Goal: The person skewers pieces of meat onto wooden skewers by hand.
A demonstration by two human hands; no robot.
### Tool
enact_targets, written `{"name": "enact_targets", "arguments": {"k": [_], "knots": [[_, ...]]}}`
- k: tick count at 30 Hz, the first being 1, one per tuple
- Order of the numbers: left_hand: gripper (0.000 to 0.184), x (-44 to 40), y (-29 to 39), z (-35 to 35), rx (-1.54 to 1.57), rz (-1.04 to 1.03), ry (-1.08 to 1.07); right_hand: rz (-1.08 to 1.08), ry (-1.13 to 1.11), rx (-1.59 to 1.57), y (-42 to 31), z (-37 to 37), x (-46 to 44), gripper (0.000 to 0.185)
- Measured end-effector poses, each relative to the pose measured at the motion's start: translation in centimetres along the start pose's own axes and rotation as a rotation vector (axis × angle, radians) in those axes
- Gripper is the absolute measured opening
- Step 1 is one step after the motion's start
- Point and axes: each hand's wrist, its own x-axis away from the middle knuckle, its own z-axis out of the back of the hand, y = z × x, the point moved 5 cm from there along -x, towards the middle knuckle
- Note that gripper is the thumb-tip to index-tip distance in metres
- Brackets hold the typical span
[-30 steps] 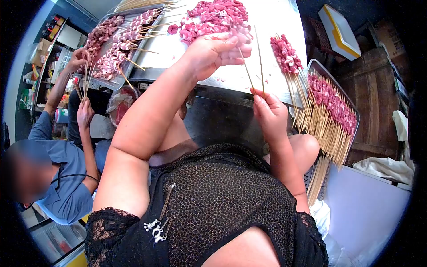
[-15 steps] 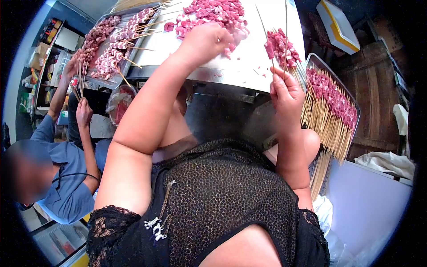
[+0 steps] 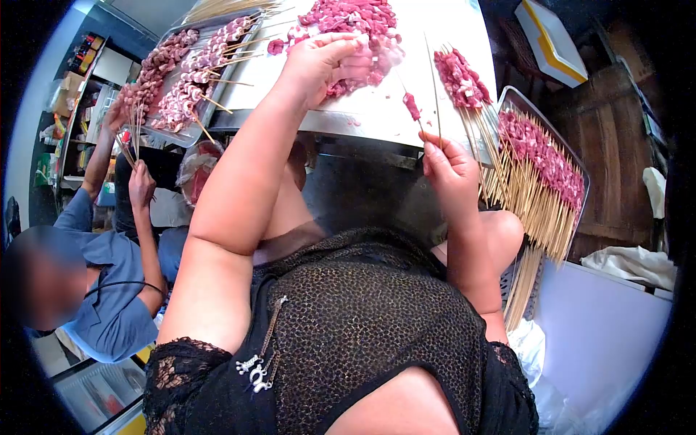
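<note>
My left hand (image 3: 319, 67) is at the edge of the heap of raw meat pieces (image 3: 366, 25) on the white table. A small pale bit of meat (image 3: 360, 41) is pinched between its thumb and fingertips. Lower right, my right hand (image 3: 451, 174) is closed round the lower ends of thin skewers. One skewer carries a red piece of meat (image 3: 412, 106) near my fingers; a bare skewer (image 3: 433, 76) rises beside it. Just past this hand, a small pile of loaded skewers (image 3: 462, 80) lies on the table.
A metal tray (image 3: 582, 185) at right holds many meat skewers, handles toward me. Another tray (image 3: 190, 135) with skewers stands at left. A person in a blue shirt (image 3: 116, 290) beside me holds sticks (image 3: 134, 119). A white and yellow box (image 3: 552, 43) stands far right.
My right hand has come left and down from the skewer pile, and its skewers tilt more to the left. My left hand has shifted slightly left, its fingertips now showing a pale bit of meat.
</note>
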Motion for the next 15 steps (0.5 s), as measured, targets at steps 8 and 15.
{"name": "enact_targets", "arguments": {"k": [8, 15], "knots": [[0.029, 0.3, -0.1, -1.4, 0.308, 0.056, -0.175, -0.007, -0.009, 0.11, 0.5, -0.7, -0.2, 0.022], [0.029, 0.6, 0.1, -1.5, 0.326, 0.055, -0.031, -0.019, 0.01, 0.162, 0.5, -0.9, 0.0, 0.022]]}}
